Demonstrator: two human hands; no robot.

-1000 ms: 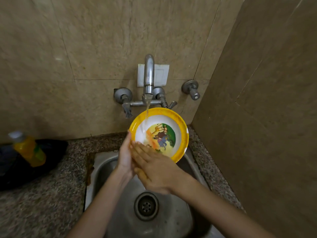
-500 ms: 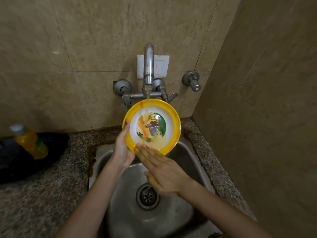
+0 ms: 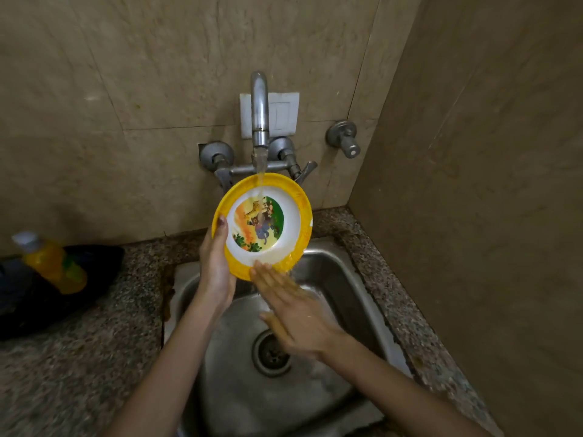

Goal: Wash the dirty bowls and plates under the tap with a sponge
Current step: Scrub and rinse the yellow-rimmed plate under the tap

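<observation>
A yellow-rimmed bowl (image 3: 293, 216) with a cartoon picture inside is tilted toward me under the running tap (image 3: 259, 115). Water falls onto its upper inside. My left hand (image 3: 217, 266) grips the bowl's left rim, thumb over the edge. My right hand (image 3: 293, 310) is flat with straight fingers, its fingertips touching the bowl's lower rim above the steel sink (image 3: 334, 279). No sponge is visible.
A yellow bottle (image 3: 53, 263) lies on a dark cloth (image 3: 19, 298) on the granite counter at the left. A second valve (image 3: 345, 138) juts from the tiled wall. A side wall closes in on the right. The drain (image 3: 271, 354) is below my hands.
My right hand has slid down from the bowl's inside to its lower rim. The bowl has turned a little in my left hand, and the picture now shows fully.
</observation>
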